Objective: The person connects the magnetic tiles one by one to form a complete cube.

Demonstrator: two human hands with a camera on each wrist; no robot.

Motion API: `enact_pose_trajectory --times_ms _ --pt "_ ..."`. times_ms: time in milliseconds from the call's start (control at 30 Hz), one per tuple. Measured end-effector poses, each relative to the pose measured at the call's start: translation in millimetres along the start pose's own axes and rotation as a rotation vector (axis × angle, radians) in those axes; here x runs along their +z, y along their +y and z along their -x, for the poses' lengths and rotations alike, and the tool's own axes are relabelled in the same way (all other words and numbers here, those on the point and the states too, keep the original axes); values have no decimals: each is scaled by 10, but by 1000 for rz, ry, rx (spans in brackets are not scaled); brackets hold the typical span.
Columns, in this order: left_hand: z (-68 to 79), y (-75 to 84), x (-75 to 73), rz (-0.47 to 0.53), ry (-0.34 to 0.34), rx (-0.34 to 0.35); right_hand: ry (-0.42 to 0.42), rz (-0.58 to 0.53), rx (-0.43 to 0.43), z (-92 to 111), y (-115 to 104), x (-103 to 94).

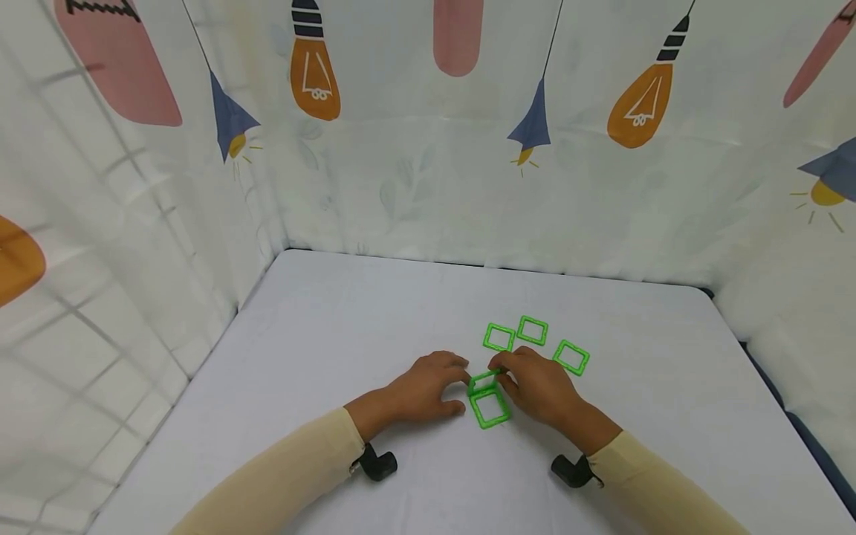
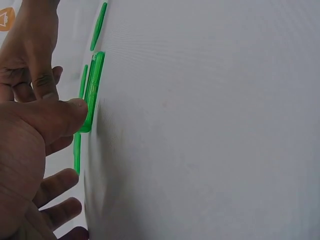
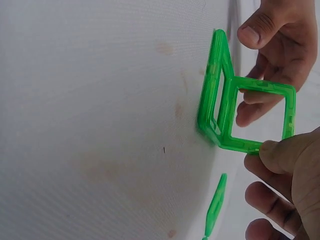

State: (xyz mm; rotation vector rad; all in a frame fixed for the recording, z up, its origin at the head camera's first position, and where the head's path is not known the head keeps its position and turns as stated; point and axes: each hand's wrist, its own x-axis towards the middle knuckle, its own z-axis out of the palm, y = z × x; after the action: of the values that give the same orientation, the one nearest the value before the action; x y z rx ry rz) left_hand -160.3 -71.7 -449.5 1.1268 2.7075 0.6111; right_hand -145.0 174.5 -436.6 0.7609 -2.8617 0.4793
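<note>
Two green square magnetic tiles, open in the middle, meet along one edge. The lower tile (image 1: 496, 423) lies flat on the table, while the other tile (image 3: 262, 85) stands up from its far edge. My right hand (image 1: 540, 383) pinches a corner of the standing tile between thumb and forefinger, its other fingers loosely bent. On the opposite side is my left hand (image 1: 428, 388), fingers spread and relaxed close to the standing tile. In the right wrist view, some left fingers show behind that tile; whether they touch it, I cannot tell.
Beyond the right hand lie three loose green square tiles: one tile (image 1: 502, 327) at left, another tile (image 1: 535, 320) close beside it, and a third tile (image 1: 576, 347) farther right. A white cloth covers the table (image 1: 334, 334). A printed curtain (image 1: 414, 171) hangs behind it.
</note>
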Motion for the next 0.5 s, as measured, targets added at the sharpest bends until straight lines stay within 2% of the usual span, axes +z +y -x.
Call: enact_pose_trajectory --times_ms 500 --pt "-26 40 2 21 -7 79 -19 -28 -64 -68 -48 33"
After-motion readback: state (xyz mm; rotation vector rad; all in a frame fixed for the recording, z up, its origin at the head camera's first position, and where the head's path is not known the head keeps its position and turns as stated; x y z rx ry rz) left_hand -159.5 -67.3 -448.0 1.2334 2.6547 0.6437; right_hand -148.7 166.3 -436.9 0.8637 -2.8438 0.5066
